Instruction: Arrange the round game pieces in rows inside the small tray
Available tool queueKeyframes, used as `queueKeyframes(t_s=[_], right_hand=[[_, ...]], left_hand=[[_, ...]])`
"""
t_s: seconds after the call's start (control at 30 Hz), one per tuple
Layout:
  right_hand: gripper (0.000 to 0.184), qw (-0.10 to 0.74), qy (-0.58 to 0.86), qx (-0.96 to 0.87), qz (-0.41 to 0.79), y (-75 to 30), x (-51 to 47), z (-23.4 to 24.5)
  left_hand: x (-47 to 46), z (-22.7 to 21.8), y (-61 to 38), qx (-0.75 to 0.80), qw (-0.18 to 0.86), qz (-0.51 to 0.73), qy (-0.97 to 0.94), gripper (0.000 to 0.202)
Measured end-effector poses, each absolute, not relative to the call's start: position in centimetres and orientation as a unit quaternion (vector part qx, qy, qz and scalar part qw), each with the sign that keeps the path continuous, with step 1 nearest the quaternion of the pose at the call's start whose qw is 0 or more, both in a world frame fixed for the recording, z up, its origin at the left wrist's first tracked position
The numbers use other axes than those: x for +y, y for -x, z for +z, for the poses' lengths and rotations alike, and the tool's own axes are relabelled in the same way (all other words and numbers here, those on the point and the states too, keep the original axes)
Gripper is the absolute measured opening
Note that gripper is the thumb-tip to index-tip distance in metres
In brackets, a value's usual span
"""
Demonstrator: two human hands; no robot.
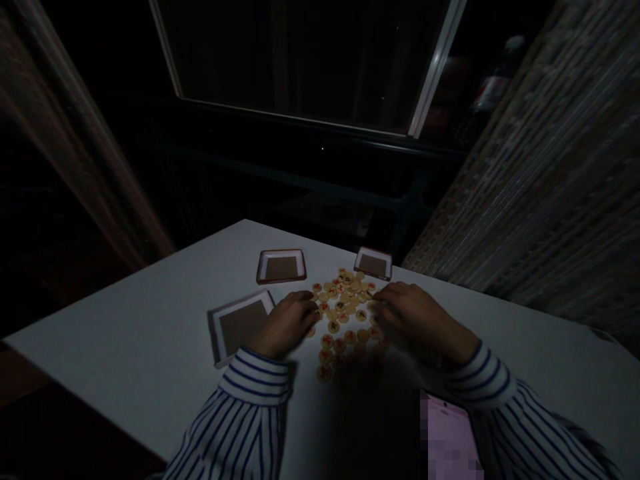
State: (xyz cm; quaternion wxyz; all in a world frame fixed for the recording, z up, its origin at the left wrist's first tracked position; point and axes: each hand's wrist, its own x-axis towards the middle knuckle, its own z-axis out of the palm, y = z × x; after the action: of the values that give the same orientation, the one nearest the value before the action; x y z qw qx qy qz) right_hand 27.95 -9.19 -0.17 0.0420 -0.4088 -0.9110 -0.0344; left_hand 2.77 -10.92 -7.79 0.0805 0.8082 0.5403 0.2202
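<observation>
Well, left of the heap of discs (356,285) on the worktop (150,307) lies a tray (241,328); then the left hand (289,323), loosely curled at the heap's left edge, its grip unclear. The discs lie mostly flat, characters in red or black, too small to read; on the heap's near side, rough rows run left to right. The right hand (417,317) is half curled at the heap's right edge; I cannot tell whether it grips a disc.

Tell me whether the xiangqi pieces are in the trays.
Out: the visible xiangqi pieces lie loose on the table, outside all three trays.
</observation>
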Motion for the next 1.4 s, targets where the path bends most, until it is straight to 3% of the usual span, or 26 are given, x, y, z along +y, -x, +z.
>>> queueKeyframes(t_s=[0.27, 1.4], right_hand=[[0.023, -0.016, 0.363, -0.931, -0.028, -24.1, -8.3, -1.6], [0.024, 0.001, 0.351, -0.936, -0.019, -22.2, -10.0, -5.3]], left_hand=[[-11.0, -8.1, -3.5, 0.574, 0.044, 0.216, -0.788, 0.031], [-10.9, -7.7, -3.6, 0.586, 0.021, 0.215, -0.781, 0.03]])
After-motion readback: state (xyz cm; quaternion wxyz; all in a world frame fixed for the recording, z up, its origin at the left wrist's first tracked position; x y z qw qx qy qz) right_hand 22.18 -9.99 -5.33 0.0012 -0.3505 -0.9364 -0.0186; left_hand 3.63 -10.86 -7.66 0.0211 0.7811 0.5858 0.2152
